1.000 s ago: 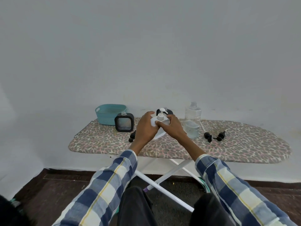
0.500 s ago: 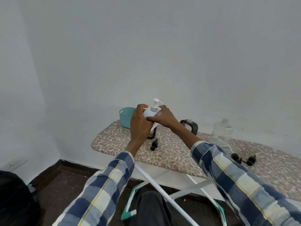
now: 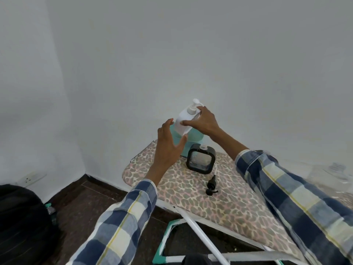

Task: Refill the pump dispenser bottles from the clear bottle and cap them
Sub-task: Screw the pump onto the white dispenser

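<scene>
A capped white pump bottle (image 3: 183, 121) is tilting in the right hand (image 3: 203, 123); below it, a black square bottle (image 3: 200, 161) is standing uncapped.

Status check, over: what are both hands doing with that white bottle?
Right hand gripping white pump bottle, tilted, above teal basket. Left hand open beside it. Black square bottle uncapped, black pump lying loose nearby.

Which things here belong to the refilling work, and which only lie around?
Belong:
- white pump bottle, held by the right hand
- black square dispenser, uncapped
- loose black pump
- clear bottle, at the right edge

Lying around:
- teal basket
- black bag
</scene>
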`<state>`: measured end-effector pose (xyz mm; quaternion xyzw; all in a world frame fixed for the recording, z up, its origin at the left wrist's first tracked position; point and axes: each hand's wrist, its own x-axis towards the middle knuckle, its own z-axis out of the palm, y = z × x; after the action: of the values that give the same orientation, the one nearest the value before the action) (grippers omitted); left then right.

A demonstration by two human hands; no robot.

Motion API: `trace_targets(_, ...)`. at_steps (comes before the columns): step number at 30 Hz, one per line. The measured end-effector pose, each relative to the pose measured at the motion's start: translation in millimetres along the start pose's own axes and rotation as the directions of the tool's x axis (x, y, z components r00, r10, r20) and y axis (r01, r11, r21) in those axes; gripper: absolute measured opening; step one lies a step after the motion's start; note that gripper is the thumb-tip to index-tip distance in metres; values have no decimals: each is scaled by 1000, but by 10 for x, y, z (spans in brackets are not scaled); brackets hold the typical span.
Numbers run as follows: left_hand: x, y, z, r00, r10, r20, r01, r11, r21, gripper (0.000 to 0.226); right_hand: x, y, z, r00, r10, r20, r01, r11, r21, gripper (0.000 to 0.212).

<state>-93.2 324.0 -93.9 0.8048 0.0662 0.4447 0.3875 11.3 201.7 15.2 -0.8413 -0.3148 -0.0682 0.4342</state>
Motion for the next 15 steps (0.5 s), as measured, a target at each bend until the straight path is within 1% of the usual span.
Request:
trace_targets(2, 20, -249, 91, 998, -62, -1, 62, 998, -17, 69, 180, 112, 94, 1000, 19, 8, -19, 1000, -4, 94)
trace_targets(5, 89, -545, 218, 991, -137, -6, 137, 990, -29, 65, 368, 288, 261, 998, 55, 36, -56, 998, 25, 95)
trace_targets(9, 127, -908, 376, 961, -266, 74, 271, 959, -79, 77, 617, 539, 495, 990, 103, 101, -106, 994, 32, 94)
trace_targets(12, 91, -1077, 450, 957, -273, 96, 281, 955, -91, 81, 746, 609, 604, 983, 109, 147, -115, 993, 35, 92)
trace_targets(13, 97, -1141, 479, 959, -267, 91, 274, 958, -82, 82, 807, 629, 666, 980, 111, 166, -119, 992, 34, 89)
trace_targets(15, 104, -1236, 519, 966, -248, 74, 253, 966, -63, 83, 896, 655, 788, 968, 111, 226, -120, 992, 27, 75)
